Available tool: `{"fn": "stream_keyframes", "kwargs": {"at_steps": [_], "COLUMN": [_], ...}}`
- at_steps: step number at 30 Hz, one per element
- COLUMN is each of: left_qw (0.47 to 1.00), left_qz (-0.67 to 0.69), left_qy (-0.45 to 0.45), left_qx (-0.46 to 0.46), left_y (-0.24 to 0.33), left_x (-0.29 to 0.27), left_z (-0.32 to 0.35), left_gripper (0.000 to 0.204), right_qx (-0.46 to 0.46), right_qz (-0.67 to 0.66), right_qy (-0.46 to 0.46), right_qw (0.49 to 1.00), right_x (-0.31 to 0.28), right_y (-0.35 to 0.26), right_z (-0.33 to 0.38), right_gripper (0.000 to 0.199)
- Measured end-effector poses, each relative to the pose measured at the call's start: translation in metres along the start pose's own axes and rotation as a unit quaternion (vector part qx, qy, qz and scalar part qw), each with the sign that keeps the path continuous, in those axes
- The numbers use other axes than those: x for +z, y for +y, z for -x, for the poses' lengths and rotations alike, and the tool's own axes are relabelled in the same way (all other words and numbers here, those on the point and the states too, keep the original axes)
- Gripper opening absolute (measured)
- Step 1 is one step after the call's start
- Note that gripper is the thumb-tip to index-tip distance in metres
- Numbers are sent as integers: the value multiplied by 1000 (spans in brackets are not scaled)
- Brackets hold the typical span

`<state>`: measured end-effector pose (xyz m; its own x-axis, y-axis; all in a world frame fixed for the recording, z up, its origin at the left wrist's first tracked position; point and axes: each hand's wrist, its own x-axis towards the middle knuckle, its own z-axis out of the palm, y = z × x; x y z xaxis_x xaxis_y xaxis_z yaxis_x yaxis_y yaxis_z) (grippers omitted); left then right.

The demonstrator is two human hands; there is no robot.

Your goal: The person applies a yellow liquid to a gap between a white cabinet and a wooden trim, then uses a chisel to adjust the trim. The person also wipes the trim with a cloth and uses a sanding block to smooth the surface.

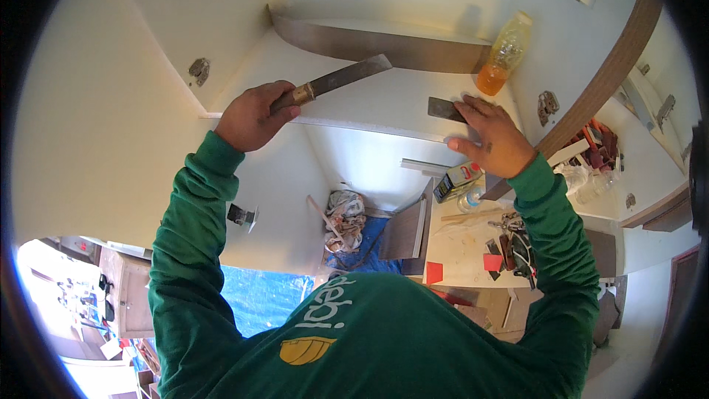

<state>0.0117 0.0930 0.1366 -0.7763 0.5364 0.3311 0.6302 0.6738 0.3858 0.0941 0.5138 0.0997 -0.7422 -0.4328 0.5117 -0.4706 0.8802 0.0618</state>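
Observation:
My left hand [255, 116] is closed round the wooden handle of a chisel [351, 75] with a long, broad, flat blade. The blade slants up and right above a white shelf [384, 103], clear of my right hand. My right hand [493, 135] grips one end of a small dark rectangular slab [443, 108] on the shelf near its front edge. Its fingers lie over that end, which they hide, and the thumb is toward the edge. Just behind this hand stands a clear bottle [502, 59] with orange liquid at the bottom.
A curved brown strip [384, 48] stands along the shelf's back. Metal hinge parts [548, 107] sit on the cabinet sides. Below lie a crumpled bag [345, 214], a metal can [458, 179], a brown panel [404, 231] and several tools [513, 247]. Blue sheeting [264, 299] spreads lower left.

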Motion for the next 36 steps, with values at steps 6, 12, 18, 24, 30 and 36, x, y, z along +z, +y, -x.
{"fn": "stream_keyframes", "kwargs": {"at_steps": [6, 12, 18, 24, 30, 36], "left_qw": [999, 998, 996, 991, 985, 990], "left_qz": [-17, -26, -53, -104, -136, -97], "left_qy": [-11, -26, -19, -37, -49, -35], "left_qx": [41, 56, 73, 78, 95, 100], "left_y": [-17, -22, -29, -28, -16, -26], "left_x": [1, 0, 2, 3, 5, 15], "left_z": [-19, -29, -38, -48, -63, -70], "left_gripper": [34, 35, 36, 38, 35, 31], "right_qx": [29, -10, 75, 279, 314, 343], "right_qz": [-39, -41, -91, -425, -592, -733], "right_qy": [-24, 66, 125, 172, 185, 201], "right_qw": [999, 997, 985, 844, 719, 552], "right_x": [-3, 0, -12, -30, -28, -11], "right_y": [-17, -21, -15, -35, -36, -36], "right_z": [8, 15, 23, 59, 120, 187], "right_gripper": [51, 36, 23, 22, 23, 18]}}
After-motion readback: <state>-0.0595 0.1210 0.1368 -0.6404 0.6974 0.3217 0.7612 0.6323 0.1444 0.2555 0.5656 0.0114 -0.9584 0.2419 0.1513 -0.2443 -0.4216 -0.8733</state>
